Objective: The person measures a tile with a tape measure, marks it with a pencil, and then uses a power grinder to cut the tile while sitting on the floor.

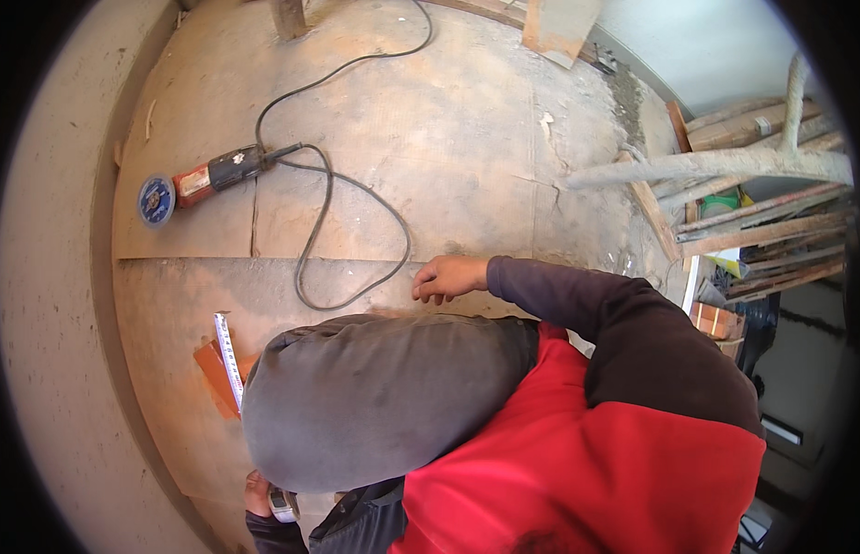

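Neither of my hands shows in the head view. A person in a grey hood [375, 406] and a red and dark jacket [587, 443] crouches right below me over a plywood floor [448, 138]. One of that person's hands [448, 277] rests with curled fingers on the board. The other hand [257, 494], at the lower left, holds a tape measure case [283, 505]. Its yellow-white tape [229, 360] lies stretched over an orange tile piece [216, 377].
An orange angle grinder [208, 174] with a blue disc [156, 199] lies on the boards at the upper left, its black cable [356, 231] looping across the floor. Rough wooden poles and planks [753, 166] are stacked at the right, with bricks [716, 319] below them. A concrete wall [60, 277] curves along the left.
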Demonstrator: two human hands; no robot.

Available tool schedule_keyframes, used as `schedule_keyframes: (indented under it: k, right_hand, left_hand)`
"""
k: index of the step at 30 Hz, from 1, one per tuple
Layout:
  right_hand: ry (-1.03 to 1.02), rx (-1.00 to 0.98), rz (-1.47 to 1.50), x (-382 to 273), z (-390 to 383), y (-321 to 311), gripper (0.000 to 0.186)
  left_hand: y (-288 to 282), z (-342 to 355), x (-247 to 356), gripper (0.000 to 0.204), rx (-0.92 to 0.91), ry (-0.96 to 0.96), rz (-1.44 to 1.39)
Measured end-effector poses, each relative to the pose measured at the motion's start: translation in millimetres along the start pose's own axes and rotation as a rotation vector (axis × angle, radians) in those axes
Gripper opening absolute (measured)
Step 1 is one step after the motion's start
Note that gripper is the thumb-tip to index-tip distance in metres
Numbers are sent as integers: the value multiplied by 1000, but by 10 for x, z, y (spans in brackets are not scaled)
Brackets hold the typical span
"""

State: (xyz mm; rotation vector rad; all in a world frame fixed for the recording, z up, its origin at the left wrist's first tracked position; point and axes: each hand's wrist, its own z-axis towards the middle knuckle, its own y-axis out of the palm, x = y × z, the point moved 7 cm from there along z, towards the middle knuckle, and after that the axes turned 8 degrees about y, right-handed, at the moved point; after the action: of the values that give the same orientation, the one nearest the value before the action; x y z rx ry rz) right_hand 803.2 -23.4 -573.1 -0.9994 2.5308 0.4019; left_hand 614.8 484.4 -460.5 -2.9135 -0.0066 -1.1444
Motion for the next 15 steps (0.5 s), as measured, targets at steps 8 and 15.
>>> schedule_keyframes:
  k: [8,15]
  right_hand:
    - [-114,207,-163,-427,146,-412,21]
    - [-717,-176,-283,-2396,-136,967,24]
  left_hand:
    - [-111,-392,374,46,49,-34,157]
    - [-265,-632,553,54,92,-116,359]
